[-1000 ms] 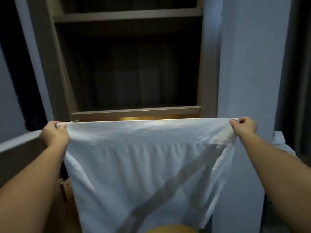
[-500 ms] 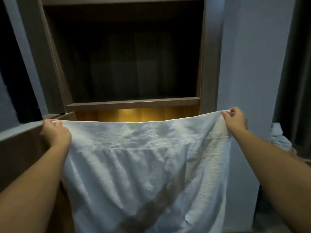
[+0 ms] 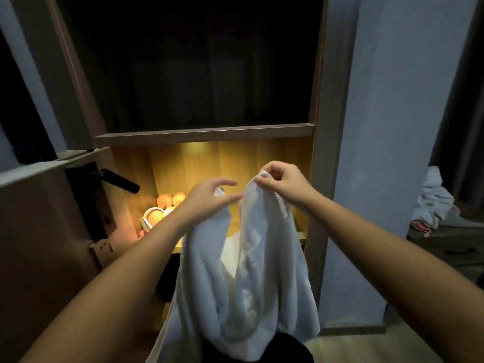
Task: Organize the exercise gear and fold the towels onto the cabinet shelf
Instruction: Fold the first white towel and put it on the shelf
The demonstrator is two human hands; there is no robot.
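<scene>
**Corners brought together for the first fold**

Since half a second ago you have swung both hands inward. The towel (image 3: 248,271) no longer spreads flat but hangs doubled in front of the cabinet shelf (image 3: 207,132), probably to halve it. Your right hand (image 3: 284,186) pinches one corner. Your left hand (image 3: 209,199), fingers stretched out, carries the other corner, its grip too blurred to tell. The hands nearly meet.

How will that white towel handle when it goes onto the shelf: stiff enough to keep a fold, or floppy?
Probably very floppy: the white towel sags in a deep loop between the left hand and right hand. Likely light, since a fingertip pinch holds up the right side. Its textured surface probably won't slip easily.
</scene>
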